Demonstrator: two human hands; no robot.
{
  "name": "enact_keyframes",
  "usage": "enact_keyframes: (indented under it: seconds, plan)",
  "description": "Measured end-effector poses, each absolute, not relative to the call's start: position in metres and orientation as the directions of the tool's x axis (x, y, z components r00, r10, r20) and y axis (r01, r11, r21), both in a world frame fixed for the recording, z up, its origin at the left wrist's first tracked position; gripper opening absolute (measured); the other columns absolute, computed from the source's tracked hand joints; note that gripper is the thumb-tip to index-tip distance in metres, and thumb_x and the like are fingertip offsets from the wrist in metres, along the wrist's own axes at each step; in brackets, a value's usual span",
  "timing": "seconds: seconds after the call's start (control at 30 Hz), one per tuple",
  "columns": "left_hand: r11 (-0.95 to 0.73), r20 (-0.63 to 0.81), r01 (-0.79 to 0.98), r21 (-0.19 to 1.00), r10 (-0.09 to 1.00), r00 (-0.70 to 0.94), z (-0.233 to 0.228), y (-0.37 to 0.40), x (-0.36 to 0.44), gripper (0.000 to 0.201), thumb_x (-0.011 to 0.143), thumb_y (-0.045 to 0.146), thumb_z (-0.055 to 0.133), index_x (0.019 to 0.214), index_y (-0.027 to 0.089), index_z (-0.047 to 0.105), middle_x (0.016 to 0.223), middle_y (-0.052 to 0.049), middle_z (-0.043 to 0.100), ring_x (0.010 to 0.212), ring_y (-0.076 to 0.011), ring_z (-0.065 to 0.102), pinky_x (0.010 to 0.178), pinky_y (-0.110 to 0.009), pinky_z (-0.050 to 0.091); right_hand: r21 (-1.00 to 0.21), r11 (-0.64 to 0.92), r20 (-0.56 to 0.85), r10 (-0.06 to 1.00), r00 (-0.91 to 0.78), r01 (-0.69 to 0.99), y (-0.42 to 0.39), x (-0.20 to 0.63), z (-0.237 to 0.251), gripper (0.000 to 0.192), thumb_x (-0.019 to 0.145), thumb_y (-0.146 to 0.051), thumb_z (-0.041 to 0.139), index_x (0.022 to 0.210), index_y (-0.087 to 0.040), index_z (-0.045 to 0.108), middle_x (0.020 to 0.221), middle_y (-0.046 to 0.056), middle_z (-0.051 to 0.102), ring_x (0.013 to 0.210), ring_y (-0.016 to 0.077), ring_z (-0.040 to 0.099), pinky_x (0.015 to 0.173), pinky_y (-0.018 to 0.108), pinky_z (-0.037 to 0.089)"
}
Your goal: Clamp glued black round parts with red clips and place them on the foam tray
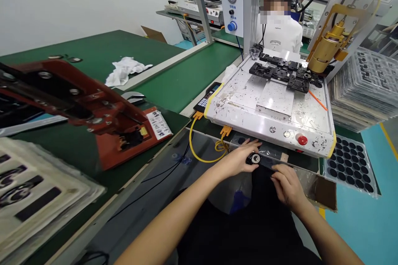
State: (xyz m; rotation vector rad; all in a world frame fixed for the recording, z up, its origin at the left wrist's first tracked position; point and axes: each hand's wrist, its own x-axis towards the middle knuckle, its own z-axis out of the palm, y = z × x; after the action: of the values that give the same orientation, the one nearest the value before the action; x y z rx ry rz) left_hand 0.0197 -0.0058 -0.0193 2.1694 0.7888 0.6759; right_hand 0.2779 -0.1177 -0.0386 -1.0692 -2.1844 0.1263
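Observation:
My left hand [241, 158] is closed around a small black part [250, 157] with a round silver ring on its face. It is held just in front of the white machine base [242, 114]. To its right, my right hand [287, 186] has its fingers curled, thumb and forefinger close together near a clear plastic film [270, 152] at the bench edge. Whether anything is between those fingers I cannot make out. Black jig plates [281, 70] lie on the machine base, under a gold cylinder [325, 51] on a slanted mount.
A red lever press [124, 149] and stacked trays [40, 198] stand at left. Yellow cables [194, 149] loop by the machine's front. A sheet of black discs [351, 165] and piled clear trays [367, 87] sit right. A person [276, 35] is behind the machine.

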Motion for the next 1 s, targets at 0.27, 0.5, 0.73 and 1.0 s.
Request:
enact_keyframes:
  seconds: [0.27, 0.5, 0.73, 1.0]
  plan:
    - [-0.582, 0.275, 0.349, 0.735, 0.726, 0.63, -0.012, 0.006, 0.008, 0.034, 0.084, 0.022, 0.082, 0.115, 0.023, 0.068, 0.153, -0.015, 0.067, 0.15, -0.0327, 0.056, 0.123, -0.05, 0.048, -0.469, 0.51, 0.468, 0.836, -0.287, 0.721, -0.091, 0.263, -0.038, 0.021, 0.108, -0.012, 0.045, 0.115, -0.02, 0.063, 0.153, 0.022, 0.063, 0.149, 0.0377, 0.056, 0.118, 0.072, 0.05]
    - [-0.624, 0.298, 0.39, 0.677, 0.717, 0.63, -0.009, -0.022, 0.006, 0.037, 0.082, 0.021, 0.085, 0.114, 0.024, 0.068, 0.148, -0.014, 0.07, 0.146, -0.0341, 0.058, 0.123, -0.054, 0.046, -0.573, 0.426, 0.457, 0.875, -0.159, 0.7, -0.085, 0.259, -0.035, 0.017, 0.109, -0.017, 0.046, 0.11, -0.022, 0.062, 0.148, 0.021, 0.064, 0.143, 0.0366, 0.059, 0.118, 0.068, 0.049]
    - [-0.635, 0.344, 0.424, 0.646, 0.737, 0.581, -0.016, -0.021, 0.042, 0.036, 0.084, 0.02, 0.085, 0.114, 0.021, 0.066, 0.145, -0.018, 0.068, 0.139, -0.0373, 0.062, 0.12, -0.057, 0.046, -0.71, 0.301, 0.398, 0.917, 0.011, 0.636, -0.091, 0.276, -0.01, 0.013, 0.11, -0.032, 0.053, 0.108, -0.025, 0.064, 0.109, 0.014, 0.075, 0.106, 0.032, 0.074, 0.097, 0.053, 0.061]
    - [-0.537, 0.352, 0.418, 0.733, 0.824, 0.443, -0.014, -0.027, 0.049, 0.032, 0.08, 0.019, 0.086, 0.106, 0.023, 0.068, 0.13, -0.015, 0.072, 0.137, -0.0413, 0.058, 0.119, -0.063, 0.04, -0.882, 0.126, 0.198, 0.973, 0.114, 0.455, -0.093, 0.285, 0.009, 0.028, 0.108, -0.049, 0.057, 0.112, -0.023, 0.065, 0.078, 0.001, 0.067, 0.062, 0.0201, 0.066, 0.059, 0.033, 0.058]
